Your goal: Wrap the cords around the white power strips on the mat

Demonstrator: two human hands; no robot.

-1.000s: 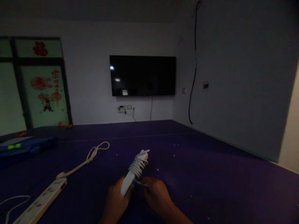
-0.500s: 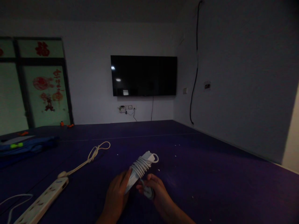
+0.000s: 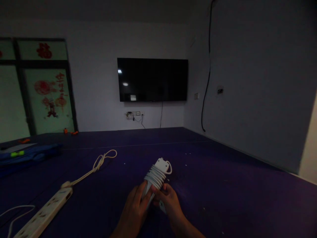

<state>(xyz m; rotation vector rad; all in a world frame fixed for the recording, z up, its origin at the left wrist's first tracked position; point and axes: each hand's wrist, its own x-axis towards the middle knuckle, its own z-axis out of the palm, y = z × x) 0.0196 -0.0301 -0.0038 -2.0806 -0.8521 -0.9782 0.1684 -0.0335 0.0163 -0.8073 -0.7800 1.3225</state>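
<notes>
A white power strip (image 3: 161,164) tilts up and away from me, its own white cord (image 3: 155,176) wound round it in several tight turns. A small loop of that cord sticks out at the far end. My left hand (image 3: 135,206) grips the near part of the strip, fingers closed along its side. Close against the strip's right side, my right hand (image 3: 170,201) is closed on the cord's plug (image 3: 162,207), which is mostly hidden by the fingers. The right fingertips touch the lower turns of cord.
Another power strip (image 3: 44,213) lies at the left on the purple surface (image 3: 223,198), its cord (image 3: 99,163) loosely knotted. A thin white cable (image 3: 18,208) lies near it. Folded blue cloth (image 3: 37,153) is farther left. A television (image 3: 152,79) hangs on the far wall.
The wound strip has turned and shifted slightly right, showing more of its end face. My right hand has brought the plug in against the strip, and my left fingers have moved up along it.
</notes>
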